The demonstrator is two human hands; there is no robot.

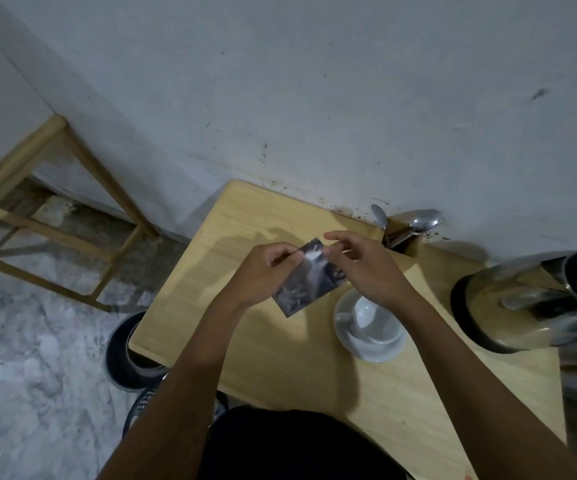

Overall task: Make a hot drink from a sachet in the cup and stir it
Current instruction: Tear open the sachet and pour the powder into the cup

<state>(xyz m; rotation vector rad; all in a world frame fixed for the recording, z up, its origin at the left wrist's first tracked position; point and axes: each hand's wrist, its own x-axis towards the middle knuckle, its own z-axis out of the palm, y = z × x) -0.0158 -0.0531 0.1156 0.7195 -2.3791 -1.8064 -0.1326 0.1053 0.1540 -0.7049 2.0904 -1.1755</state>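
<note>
A dark grey sachet point(306, 282) hangs above the wooden table point(280, 358), held at its top edge by both hands. My left hand point(263, 271) pinches the top left corner. My right hand point(363, 265) pinches the top right part, fingers curled. Just right of the sachet and partly under my right wrist, a white cup point(370, 318) stands on a white saucer point(370, 348). I cannot tell if the sachet's top is torn. A steel kettle point(536, 299) with a dark open mouth stands at the table's right side.
Spoons point(408, 221) stick out of a wooden holder at the table's back edge by the wall. A wooden frame stool point(55, 209) stands to the left on the floor. A dark round bin point(127, 351) sits under the table's left corner.
</note>
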